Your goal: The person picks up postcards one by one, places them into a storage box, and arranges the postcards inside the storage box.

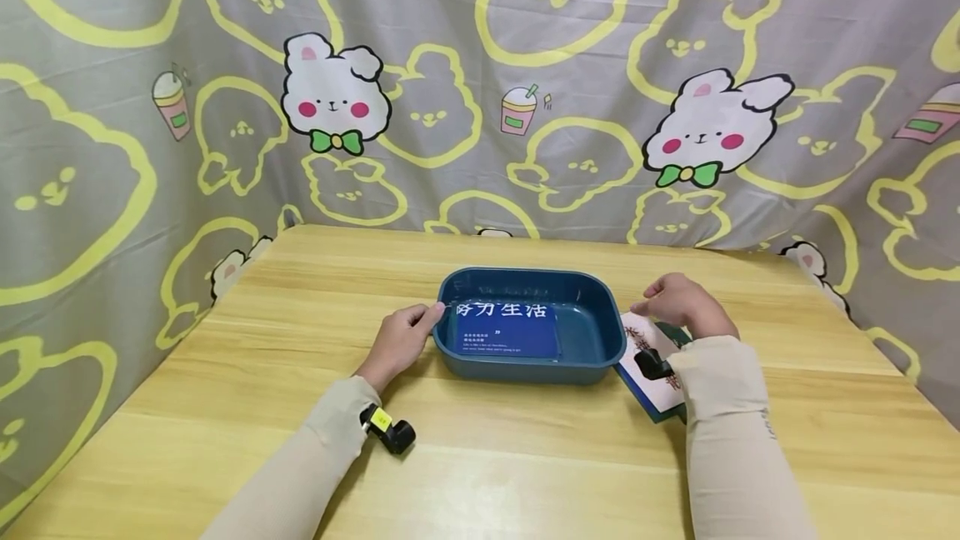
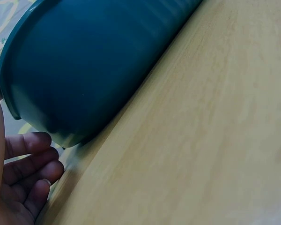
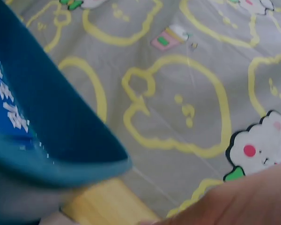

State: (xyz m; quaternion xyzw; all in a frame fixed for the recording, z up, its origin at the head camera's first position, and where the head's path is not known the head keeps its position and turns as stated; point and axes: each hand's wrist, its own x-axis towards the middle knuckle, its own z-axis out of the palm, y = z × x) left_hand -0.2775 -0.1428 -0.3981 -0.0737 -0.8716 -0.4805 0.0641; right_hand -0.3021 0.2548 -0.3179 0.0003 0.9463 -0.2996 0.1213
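Observation:
A dark teal plastic basin (image 1: 525,371) stands on the wooden table. A blue printed card (image 1: 517,340) with white Chinese characters lies inside, toward its left end. My left hand (image 1: 401,344) holds the basin's left end, thumb at the rim. Its other fingers (image 2: 33,157) curl loosely by the outer wall. My right hand (image 1: 686,304) hovers by the basin's right end with fingers loosely bent and nothing visible in them. Below it lies a white card (image 1: 652,386) with dark characters, overlapping blue and dark green pieces. My right wrist and its camera partly cover that pile.
The wooden table (image 1: 487,457) reaches back to a grey curtain (image 1: 465,23) with yellow outlines and rabbit prints. Its folds also line both sides. A small black camera (image 1: 393,432) is strapped to my left wrist, and another black camera (image 1: 654,363) to my right.

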